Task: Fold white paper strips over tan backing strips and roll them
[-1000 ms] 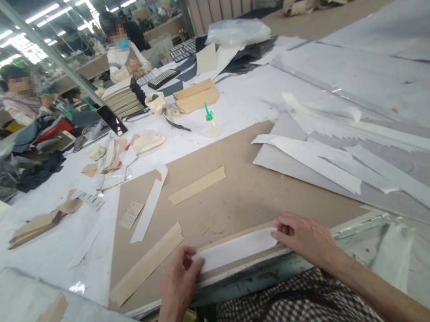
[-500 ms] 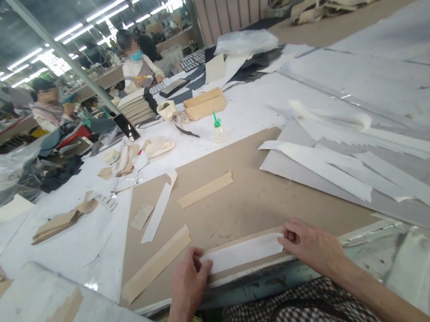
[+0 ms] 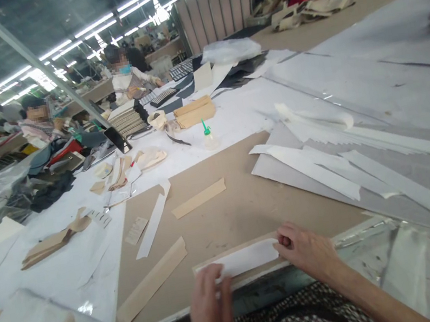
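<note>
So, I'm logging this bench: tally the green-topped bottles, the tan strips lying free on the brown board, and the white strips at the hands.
Green-topped bottle: 1
Free tan strips: 2
White strip: 1
Total: 4

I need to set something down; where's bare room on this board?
The widest bare patch of brown board lies between the short tan strip and the grey sheet, beyond the right hand; a smaller one separates that strip from the long tan strip. The near edge is crowded by the left hand and white strip.
</note>
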Demonstrator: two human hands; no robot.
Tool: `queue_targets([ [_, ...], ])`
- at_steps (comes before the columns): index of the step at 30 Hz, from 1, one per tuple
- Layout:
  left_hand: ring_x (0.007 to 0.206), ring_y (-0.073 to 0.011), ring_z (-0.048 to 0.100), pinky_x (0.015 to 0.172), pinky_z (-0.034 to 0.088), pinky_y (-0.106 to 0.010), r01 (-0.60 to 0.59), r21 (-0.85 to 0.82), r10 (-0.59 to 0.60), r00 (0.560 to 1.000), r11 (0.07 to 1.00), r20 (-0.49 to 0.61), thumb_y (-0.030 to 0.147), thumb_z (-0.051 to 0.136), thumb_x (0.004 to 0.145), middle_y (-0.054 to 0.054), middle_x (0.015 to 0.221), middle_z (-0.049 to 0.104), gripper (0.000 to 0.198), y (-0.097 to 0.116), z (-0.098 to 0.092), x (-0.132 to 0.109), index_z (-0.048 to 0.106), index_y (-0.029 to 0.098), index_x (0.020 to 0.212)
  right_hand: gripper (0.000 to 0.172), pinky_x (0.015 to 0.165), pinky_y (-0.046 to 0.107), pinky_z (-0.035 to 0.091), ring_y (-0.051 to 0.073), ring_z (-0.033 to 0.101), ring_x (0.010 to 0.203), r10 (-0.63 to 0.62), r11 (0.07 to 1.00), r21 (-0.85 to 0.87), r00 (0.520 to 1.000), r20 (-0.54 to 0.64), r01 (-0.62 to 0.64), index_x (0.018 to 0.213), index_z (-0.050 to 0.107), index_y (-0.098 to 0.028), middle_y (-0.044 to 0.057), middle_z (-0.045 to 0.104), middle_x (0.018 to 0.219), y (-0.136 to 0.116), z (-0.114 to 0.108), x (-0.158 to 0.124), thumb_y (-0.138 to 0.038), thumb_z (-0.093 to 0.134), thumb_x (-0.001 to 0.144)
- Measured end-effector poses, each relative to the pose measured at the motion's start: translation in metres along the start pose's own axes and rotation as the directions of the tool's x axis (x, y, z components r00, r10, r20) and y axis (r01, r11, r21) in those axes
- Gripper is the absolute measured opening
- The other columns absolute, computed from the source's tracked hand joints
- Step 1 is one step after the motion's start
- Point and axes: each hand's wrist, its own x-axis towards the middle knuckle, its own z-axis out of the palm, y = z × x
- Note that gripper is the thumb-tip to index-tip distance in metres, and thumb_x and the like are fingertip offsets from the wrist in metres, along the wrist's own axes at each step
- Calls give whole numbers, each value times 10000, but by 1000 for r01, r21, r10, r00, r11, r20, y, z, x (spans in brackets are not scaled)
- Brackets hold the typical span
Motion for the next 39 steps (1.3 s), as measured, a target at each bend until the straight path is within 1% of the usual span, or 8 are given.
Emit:
queue_targets([
  [2, 1110, -235, 632, 926, 547, -379, -355, 54, 347, 931, 933, 115, 274, 482, 998, -98, 1221, 663, 284, 32, 25, -5, 563, 213, 1263, 162, 570, 261, 233, 143, 585, 675, 1, 1000, 3, 1000, -6, -1, 729, 577, -222, -38, 610, 788, -1, 0, 0, -270, 571, 884],
  [4, 1113, -264, 625, 935, 544, -421, -434, 133, 423, 900, 891, 102, 271, 462, 1005, -109, 1231, 673, 304, 51, 49, -5, 566, 164, 1269, 154, 577, 261, 240, 145, 588, 685, 3, 1000, 7, 1000, -10, -3, 739, 582, -223, -35, 613, 791, -1, -1, -1, -266, 571, 885],
  [9, 1082, -268, 610, 914, 519, -444, -393, 200, 382, 919, 897, 93, 228, 454, 1007, -73, 1185, 692, 253, 52, 74, 5, 609, 157, 1194, 135, 583, 258, 254, 143, 587, 697, 9, 999, 46, 1000, 7, -10, 732, 588, -220, -36, 616, 796, -2, -3, -1, -241, 593, 866],
  [24, 1108, -262, 579, 937, 449, -431, -412, 210, 414, 910, 887, 36, 258, 485, 1005, -63, 1196, 694, 261, 46, 77, 3, 625, 154, 1199, 240, 518, 231, 453, 135, 609, 559, -84, 917, 400, 974, 211, -8, 810, 701, -197, -24, 655, 631, 31, -29, 19, -369, 560, 902],
  [29, 1132, -265, 581, 956, 455, -438, -410, 233, 413, 910, 882, 38, 275, 465, 1008, -85, 1211, 691, 286, 47, 77, 2, 623, 149, 1210, 269, 829, 351, 535, 207, 669, 900, -75, 937, 341, 997, -23, 79, 1033, 674, -192, 64, 716, 974, 32, -29, -19, -332, 448, 989],
  [31, 1143, -269, 578, 964, 456, -449, -407, 235, 410, 911, 882, 40, 275, 452, 1011, -89, 1219, 688, 290, 46, 78, 0, 631, 145, 1198, 323, 1035, 412, 457, 221, 610, 1158, -329, 923, 158, 932, -151, 351, 1229, 633, -206, 84, 680, 1224, 22, -18, -42, -224, 387, 1020],
  [34, 1188, -269, 563, 980, 466, -452, -443, 238, 443, 895, 864, 58, 269, 421, 1018, -100, 1256, 670, 329, 41, 81, -4, 620, 138, 1244, 513, 1202, 536, 225, 287, 362, 1436, -568, 822, -97, 821, -61, 561, 1499, 408, -148, 119, 473, 1524, 3, 4, -65, -303, 473, 1015],
  [39, 1297, -275, 517, 1048, 470, -448, -567, 248, 563, 821, 785, 97, 185, 432, 993, -141, 1336, 616, 370, 27, 85, -9, 580, 127, 1327, 882, 1224, 559, 110, 305, 251, 1490, -586, 796, -164, 810, 36, 583, 1574, 216, -79, 146, 335, 1598, -9, 25, -68, -637, 494, 950],
])
